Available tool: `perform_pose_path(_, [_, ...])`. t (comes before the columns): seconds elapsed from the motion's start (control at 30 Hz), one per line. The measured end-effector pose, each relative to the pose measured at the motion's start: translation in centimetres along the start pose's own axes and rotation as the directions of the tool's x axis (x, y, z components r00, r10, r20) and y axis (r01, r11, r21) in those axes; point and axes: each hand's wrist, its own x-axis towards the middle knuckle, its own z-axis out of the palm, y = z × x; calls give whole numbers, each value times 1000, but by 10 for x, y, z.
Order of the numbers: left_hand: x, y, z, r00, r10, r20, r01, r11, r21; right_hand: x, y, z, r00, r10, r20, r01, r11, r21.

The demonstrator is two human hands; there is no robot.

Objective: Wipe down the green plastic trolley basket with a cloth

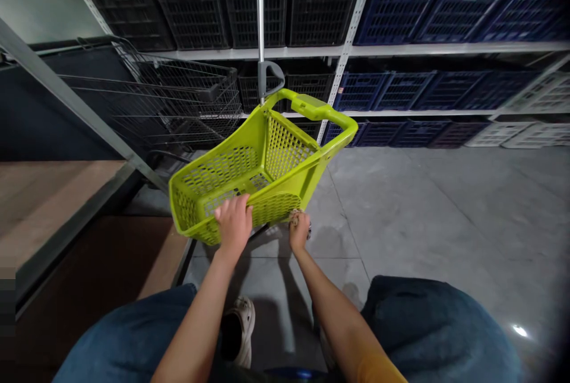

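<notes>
A lime-green plastic shopping cart (285, 193) with meshed sides stands in front of me, its looped handle at the upper right. My left hand (234, 222) is closed over the near rim, fingers bent toward the inside. Lower and to the right, my right hand (300, 230) is closed round a crumpled patterned cloth (294, 215), close against the cart's outer side near its handle end. Most of the cloth is hidden in the fist. The cart's underside is mostly out of sight.
A metal wire cart (178, 95) stands behind at the left. Shelves hold black crates (187, 12) and blue crates (401, 3). A pole with a grey grip (269, 79) rises behind the green cart. Wooden boards in a metal frame (57, 205) lie at left; grey floor (427, 211) extends right.
</notes>
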Motion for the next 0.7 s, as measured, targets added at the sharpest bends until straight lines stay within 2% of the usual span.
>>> perform_pose_path(0.07, [2,3,1,1000,-4,-1,4,1000,-3,-21,-10,20,999,-3,51,0,999,50])
perform_pose_path(0.13, [3,4,1,1000,-2,0,2,1000,-3,-43,-19,36,988,-26,152,9,993,116])
perform_pose_path(0.2, [3,4,0,1000,6,5,-6,1000,0,-53,-21,39,980,-20,197,-9,990,144])
perform_pose_path(0.3, [2,4,-2,1000,10,22,-10,1000,5,-33,-15,18,994,104,36,-107,989,102])
perform_pose_path(0.4, [1,6,-3,999,0,34,0,1000,-1,14,-24,-15,977,163,-137,-154,985,72])
perform_pose_path(0.47, [2,10,-3,999,-7,39,7,1000,-16,43,-51,-31,975,101,-196,-85,993,86])
perform_pose_path(0.53, [2,16,-4,999,-10,53,11,999,-36,62,-90,-36,970,-15,-242,41,994,101])
perform_pose_path(0.63, [2,27,-6,998,-8,70,12,998,-67,68,-144,-35,969,-227,-95,236,967,98])
perform_pose_path(0.7, [0,34,-6,998,-2,70,8,997,-81,64,-164,-37,950,-312,-7,311,945,101])
